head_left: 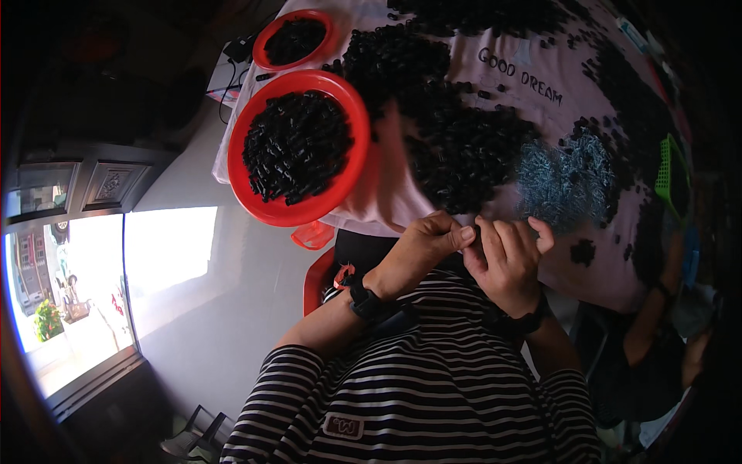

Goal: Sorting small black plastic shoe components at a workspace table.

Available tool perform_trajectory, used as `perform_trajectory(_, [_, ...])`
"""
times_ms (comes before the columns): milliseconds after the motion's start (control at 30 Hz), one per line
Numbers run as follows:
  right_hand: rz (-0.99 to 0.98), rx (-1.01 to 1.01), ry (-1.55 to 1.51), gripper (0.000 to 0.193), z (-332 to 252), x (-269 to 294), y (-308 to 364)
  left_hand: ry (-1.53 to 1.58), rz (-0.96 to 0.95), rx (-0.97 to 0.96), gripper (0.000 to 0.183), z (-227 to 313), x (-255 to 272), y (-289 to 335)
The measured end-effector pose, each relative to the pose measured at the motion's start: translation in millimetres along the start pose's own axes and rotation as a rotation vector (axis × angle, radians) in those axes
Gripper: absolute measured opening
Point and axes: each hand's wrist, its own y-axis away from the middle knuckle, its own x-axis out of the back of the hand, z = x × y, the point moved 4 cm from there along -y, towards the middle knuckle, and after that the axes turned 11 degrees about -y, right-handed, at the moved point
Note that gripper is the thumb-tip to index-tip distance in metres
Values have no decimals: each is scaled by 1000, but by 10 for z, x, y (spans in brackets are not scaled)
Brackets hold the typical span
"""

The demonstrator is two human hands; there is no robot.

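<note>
Close in front of my body, at the near edge of the cloth-covered table, both my hands meet fingertip to fingertip. My left hand (pixel 421 251) is closed in a pinch, thumb against the fingers. My right hand (pixel 508 259) is also closed, its fingers curled toward the left thumb. Whatever they pinch is small and mostly hidden by the fingers; a dark bit shows between them. Just beyond lies a heap of small black cylindrical pieces (pixel 471 147). To its right sits a pile of thin bluish-silver metal parts (pixel 568 174).
A large red basin (pixel 361 147) full of joined-looking black pieces stands at the table's left, a smaller red basin (pixel 331 37) behind it. More black pieces (pixel 634 93) spread across the pink cloth (pixel 495 46). At right are a green basket (pixel 663 174) and another person's arm (pixel 645 325).
</note>
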Motion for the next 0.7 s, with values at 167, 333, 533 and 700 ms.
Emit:
perform_trajectory(167, [-69, 62, -83, 28, -22, 14, -13, -14, -46, 14, 32, 1, 1, 24])
perform_trajectory(333, [-83, -12, -139, 28, 40, -44, -12, -87, -16, 48, 31, -36, 26, 14])
perform_trajectory(533, [-70, -1, -87, 31, 53, 16, -25, -138, -36, -57, 25, 9, 21, -46])
perform_trajectory(700, [-154, 10, -118, 38, 40, 5, 13, -304, -35, -108, 27, 76, 56, -41])
